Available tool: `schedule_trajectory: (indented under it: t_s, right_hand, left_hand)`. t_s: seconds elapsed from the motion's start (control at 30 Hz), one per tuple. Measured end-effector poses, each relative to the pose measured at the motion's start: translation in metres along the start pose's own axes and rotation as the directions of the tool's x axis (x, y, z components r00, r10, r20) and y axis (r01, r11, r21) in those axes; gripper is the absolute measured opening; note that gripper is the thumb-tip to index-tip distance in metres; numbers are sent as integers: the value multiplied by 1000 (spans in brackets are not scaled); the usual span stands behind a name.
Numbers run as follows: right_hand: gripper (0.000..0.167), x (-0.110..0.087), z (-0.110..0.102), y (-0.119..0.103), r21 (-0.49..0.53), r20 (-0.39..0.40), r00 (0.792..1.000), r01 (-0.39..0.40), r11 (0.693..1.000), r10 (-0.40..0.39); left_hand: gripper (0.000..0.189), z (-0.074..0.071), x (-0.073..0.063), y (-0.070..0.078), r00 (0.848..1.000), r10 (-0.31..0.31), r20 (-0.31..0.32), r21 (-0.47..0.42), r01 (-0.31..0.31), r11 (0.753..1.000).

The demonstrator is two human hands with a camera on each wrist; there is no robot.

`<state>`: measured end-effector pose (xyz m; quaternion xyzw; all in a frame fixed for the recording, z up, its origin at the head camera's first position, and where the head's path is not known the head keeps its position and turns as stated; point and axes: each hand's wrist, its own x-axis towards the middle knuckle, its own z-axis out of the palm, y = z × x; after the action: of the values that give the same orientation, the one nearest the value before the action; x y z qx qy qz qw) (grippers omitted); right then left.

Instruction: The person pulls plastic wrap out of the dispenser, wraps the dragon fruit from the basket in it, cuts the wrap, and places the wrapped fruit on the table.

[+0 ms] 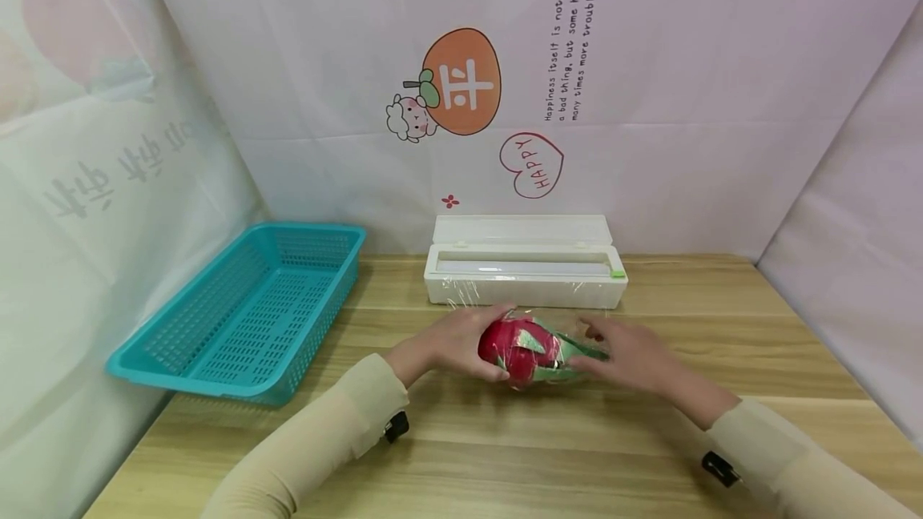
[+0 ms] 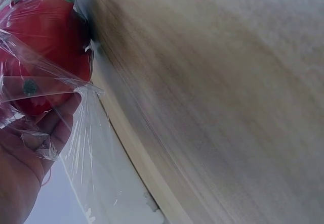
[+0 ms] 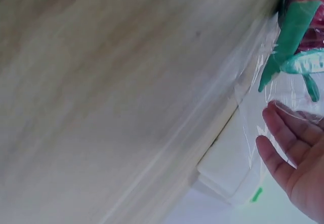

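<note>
Your left hand (image 1: 461,339) grasping a film-wrapped red fruit (image 1: 525,349), your right hand (image 1: 638,355) released beside its green leaves (image 3: 293,29), white box (image 1: 519,291) at counter's (image 1: 534,463) back edge

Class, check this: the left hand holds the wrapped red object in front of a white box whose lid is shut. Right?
The lid is not shut: the head view shows it open. The left hand does hold the wrapped red object in front of the white box.
</note>
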<state>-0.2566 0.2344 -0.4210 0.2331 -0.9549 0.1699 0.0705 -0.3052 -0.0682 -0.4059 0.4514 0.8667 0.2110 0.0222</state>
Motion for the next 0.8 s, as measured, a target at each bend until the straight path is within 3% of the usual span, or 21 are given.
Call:
schedule_trajectory:
  t_s: [0.2,0.37,0.43,0.53,0.63,0.7,0.8]
  right_hand:
    - [79,-1,-5,3,-21,-122,992,17,1000,-19]
    - [83,1,-8,-3,-52,-159,975,147,988,-154]
    - [88,3,-6,-7,-80,-166,955,235,969,-245]
    - [92,6,1,-13,-114,-178,908,364,924,-380]
    - [94,8,8,-19,-113,-176,877,432,895,-446]
    - [93,8,12,-23,-90,-163,879,438,894,-448]
    - [90,10,16,-27,-47,-142,905,398,916,-400]
  left_hand:
    - [99,0,0,0,1000,12,-3,11,-12,1000]
    - [100,0,0,0,1000,5,6,12,-5,1000]
    - [100,-1,0,0,1000,-4,13,5,4,1000]
    - [99,-2,1,-1,1000,-17,21,-11,17,1000]
    - [100,-3,2,-1,999,-28,29,-16,29,999]
    - [99,-3,3,-1,999,-38,35,-16,39,999]
    - [98,-4,5,-1,998,-56,43,-23,57,998]
